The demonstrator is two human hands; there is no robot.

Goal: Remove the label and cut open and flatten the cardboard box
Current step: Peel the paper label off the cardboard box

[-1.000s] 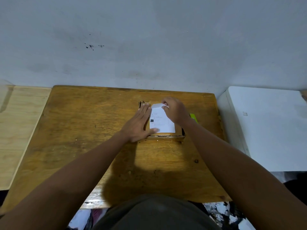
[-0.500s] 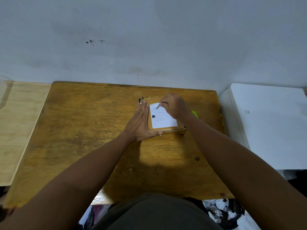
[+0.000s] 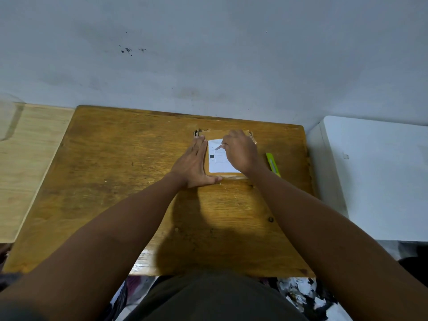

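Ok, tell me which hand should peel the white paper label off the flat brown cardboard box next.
Right. The right hand already pinches a lifted corner of the white paper label, while the left hand lies flat along the left side of the brown cardboard box, well placed to brace it on the wooden table.

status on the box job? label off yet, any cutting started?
Nothing looks finished. In hand: the right hand pinches a lifted corner of the white label, which otherwise lies stuck to the cardboard box; the left hand presses flat along the box's left side. Left: peel the label fully, then cut and flatten. The box looks intact, and the green utility knife lies untouched on the wooden table.
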